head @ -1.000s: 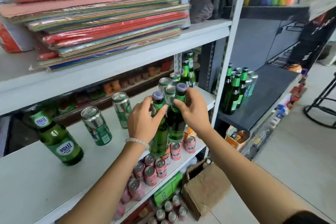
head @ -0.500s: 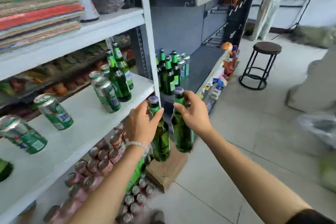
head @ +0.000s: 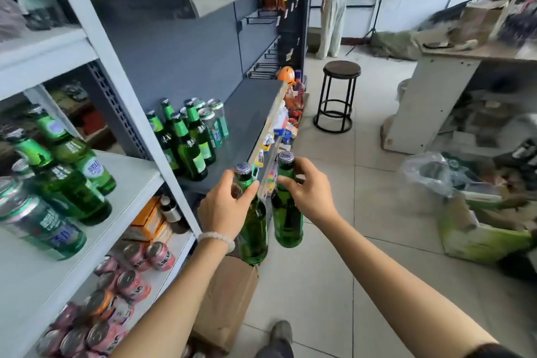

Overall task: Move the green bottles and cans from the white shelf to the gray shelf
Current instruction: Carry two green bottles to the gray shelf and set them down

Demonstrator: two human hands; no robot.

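Observation:
My left hand [head: 225, 205] grips the neck of one green bottle [head: 254, 237]. My right hand [head: 309, 193] grips the neck of a second green bottle [head: 287, 225]. Both bottles hang upright in the air in front of the gray shelf [head: 250, 113], just off its front edge. Several green bottles [head: 186, 142] and cans [head: 216, 122] stand at the gray shelf's left end. On the white shelf [head: 125, 192] to the left stand two green bottles [head: 72, 180] and a green can [head: 40, 222].
A cardboard box [head: 223, 302] lies on the floor below my hands. Pink cans [head: 128, 279] fill the lower white shelf. A black stool [head: 338, 96] stands further along the aisle. Bags and boxes [head: 476, 212] lie on the floor at right. A desk [head: 441, 81] stands beyond.
Both hands lifted the two bottles off the white shelf and carried them right. My view swung right too, so the gray shelf now sits straight ahead.

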